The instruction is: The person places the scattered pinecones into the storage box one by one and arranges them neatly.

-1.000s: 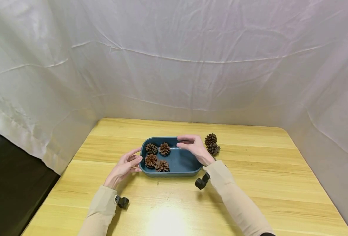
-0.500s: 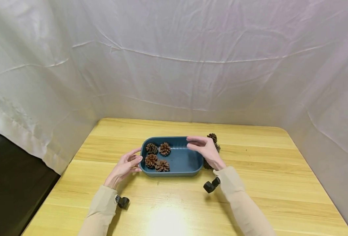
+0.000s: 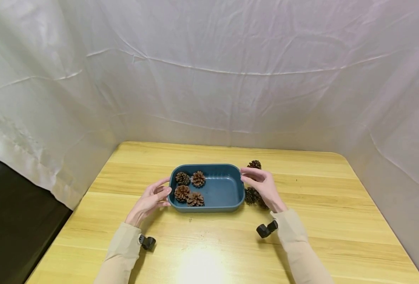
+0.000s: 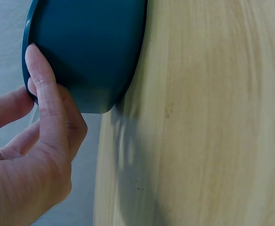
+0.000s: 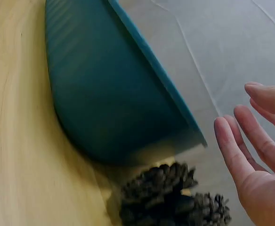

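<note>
A dark blue oblong tray stands on the table in the head view. Several brown pine cones lie grouped in its left half. My left hand grips the tray's left end, with thumb and fingers at the rim; the left wrist view shows a finger against the outer wall. My right hand hovers by the tray's right end, fingers extended and holding nothing. Under and around it, more pine cones lie on the table, partly hidden by the hand. In the right wrist view, the fingers appear apart from the tray wall.
Another pine cone lies beyond my right hand, near the tray's far right corner. Pale cloth hangs behind and beside the wooden table. Something dark is past the table's left edge.
My right hand has drawn back to the right, from over the tray to just beyond its right end. My left hand, the tray and the pine cones in it stay put.
</note>
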Demonstrator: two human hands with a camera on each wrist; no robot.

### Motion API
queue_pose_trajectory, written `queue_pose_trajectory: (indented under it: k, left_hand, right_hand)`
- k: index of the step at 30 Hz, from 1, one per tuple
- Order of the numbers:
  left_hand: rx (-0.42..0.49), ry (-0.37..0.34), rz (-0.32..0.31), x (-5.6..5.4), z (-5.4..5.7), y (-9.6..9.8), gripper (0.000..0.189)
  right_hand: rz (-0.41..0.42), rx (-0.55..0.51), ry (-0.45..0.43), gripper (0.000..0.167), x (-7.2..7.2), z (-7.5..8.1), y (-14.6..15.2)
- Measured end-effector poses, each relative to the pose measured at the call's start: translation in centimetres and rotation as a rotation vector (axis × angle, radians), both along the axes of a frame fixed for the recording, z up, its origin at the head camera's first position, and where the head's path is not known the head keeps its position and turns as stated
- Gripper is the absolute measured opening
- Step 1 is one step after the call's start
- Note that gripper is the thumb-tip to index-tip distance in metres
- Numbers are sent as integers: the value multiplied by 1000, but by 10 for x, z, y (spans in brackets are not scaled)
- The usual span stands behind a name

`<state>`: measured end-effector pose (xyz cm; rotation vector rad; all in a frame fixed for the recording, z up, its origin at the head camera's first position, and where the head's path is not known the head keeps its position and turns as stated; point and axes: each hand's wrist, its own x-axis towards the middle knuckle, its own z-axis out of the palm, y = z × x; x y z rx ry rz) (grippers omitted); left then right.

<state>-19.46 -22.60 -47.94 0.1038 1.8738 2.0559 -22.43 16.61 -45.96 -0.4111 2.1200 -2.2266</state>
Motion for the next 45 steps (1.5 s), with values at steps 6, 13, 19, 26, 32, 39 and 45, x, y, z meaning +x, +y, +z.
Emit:
queue_pose_trajectory:
  k: [6, 13, 19, 26, 32, 39, 45]
  left_hand:
    - [1, 5, -4, 0, 0, 0, 64]
    - [-4, 2, 9, 0, -1, 0, 63]
    - [-3, 2, 3, 0, -1, 0, 63]
    - [1, 0, 1, 0, 0, 1, 64]
    - [-4, -7, 6, 0, 1, 1, 64]
    - [-13, -3, 4, 1, 2, 2, 64]
    - [-11, -3, 4, 1, 2, 2, 64]
  right_hand:
    - [-51, 9, 18, 45, 5, -6, 16]
    - [-88, 50, 43, 45, 12, -14, 35]
    - [-102, 36, 27, 48, 18, -25, 51]
    - [-101, 82, 39, 46, 25, -35, 65]
    - [-60, 70, 36, 47, 29, -41, 73]
    - [-24, 79, 15, 48, 33, -46, 82]
    - [9, 40, -3, 47, 36, -49, 87]
